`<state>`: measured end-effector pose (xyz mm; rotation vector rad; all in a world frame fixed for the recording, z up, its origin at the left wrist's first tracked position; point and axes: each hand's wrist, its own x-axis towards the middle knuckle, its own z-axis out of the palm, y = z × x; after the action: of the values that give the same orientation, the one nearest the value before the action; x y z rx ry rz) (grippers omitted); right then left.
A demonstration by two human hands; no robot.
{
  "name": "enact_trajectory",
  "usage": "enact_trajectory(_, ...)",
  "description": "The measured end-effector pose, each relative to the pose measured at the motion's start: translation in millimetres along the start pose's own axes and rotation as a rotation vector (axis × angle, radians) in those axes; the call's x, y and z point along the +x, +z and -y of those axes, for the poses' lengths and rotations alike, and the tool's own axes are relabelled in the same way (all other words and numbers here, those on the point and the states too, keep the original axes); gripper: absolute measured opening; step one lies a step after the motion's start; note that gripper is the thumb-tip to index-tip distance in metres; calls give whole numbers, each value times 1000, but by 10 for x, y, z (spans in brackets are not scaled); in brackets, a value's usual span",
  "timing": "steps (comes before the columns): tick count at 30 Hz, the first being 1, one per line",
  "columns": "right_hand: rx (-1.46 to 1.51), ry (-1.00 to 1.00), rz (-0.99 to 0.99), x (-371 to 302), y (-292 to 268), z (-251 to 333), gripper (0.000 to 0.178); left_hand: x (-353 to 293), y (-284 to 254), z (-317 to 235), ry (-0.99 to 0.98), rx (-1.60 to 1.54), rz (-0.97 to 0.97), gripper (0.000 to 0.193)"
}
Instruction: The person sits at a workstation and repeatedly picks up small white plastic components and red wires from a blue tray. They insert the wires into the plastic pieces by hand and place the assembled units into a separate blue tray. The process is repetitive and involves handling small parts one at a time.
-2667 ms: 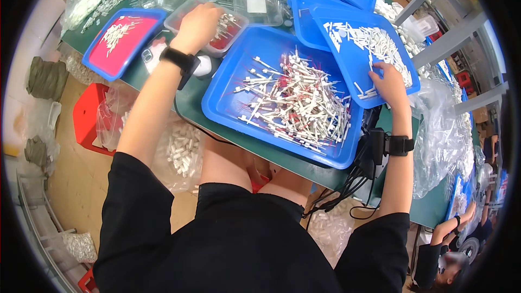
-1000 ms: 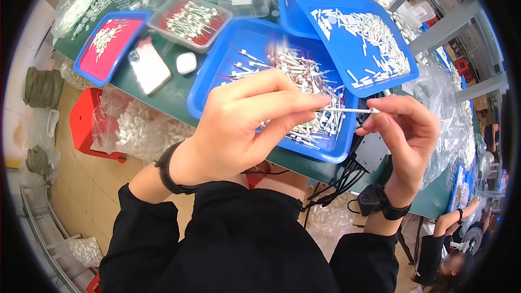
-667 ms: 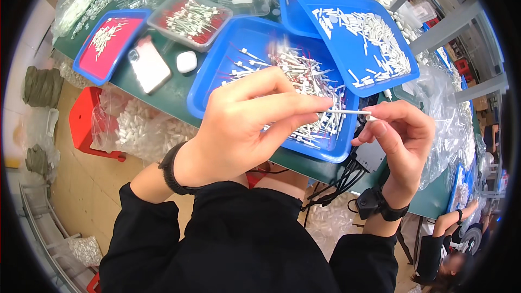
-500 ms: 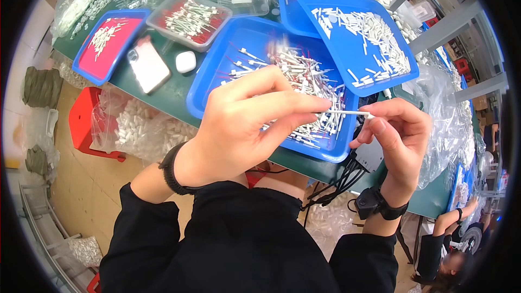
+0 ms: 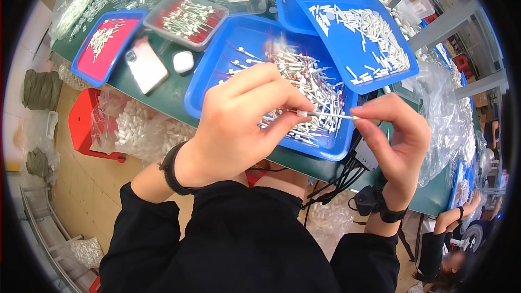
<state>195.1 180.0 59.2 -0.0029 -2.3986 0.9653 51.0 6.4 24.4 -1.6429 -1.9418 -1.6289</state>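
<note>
Over the large blue tray [image 5: 216, 57], a thin white stick-like piece [image 5: 332, 115] spans the gap between my two hands. My left hand [image 5: 239, 114] pinches its left end between thumb and index finger, where a small white block shows at the fingertips. At the other end, the thumb and index finger of my right hand [image 5: 399, 133] are closed on its tip. What exactly lies under the fingertips is hidden. Below them, the tray holds a heap of similar white pieces [image 5: 320, 89] with thin red wires.
A blue tray of short white tubes [image 5: 374, 35] overlaps the large tray's right side. Leftward are a clear tub [image 5: 154, 19], a white earbud case [image 5: 183, 62], a phone [image 5: 146, 68] and a pink-lined tray [image 5: 116, 49]. Black cables [image 5: 344, 176] hang at the table edge. A co-worker's arm [image 5: 453, 217] shows lower right.
Both hands have shifted a little left with the piece. The left fingertips are farther back along it, and the small white block beside them now shows.
</note>
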Motion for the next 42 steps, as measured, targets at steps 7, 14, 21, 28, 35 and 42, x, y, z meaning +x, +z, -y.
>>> enact_trajectory(7,-246,-197,-76,32,264,29,19,7,49,-26,41,36,2,20)
enact_trajectory(14,-375,-339,-81,59,295,16,18,8,13,-44,2,-24,19,20)
enact_trajectory(21,-667,-499,-35,81,355,54,15,-13,3,44,11,-8,16,18)
enact_trajectory(28,-651,-675,-206,181,612,-105,8,5,-82,138,-128,-137,81,13)
enact_trajectory(35,-646,-426,-55,518,566,-272,32,128,-223,643,-249,171,82,14)
enact_trajectory(42,-650,123,51,702,-104,-1569,38,414,-576,1459,-163,583,148,24)
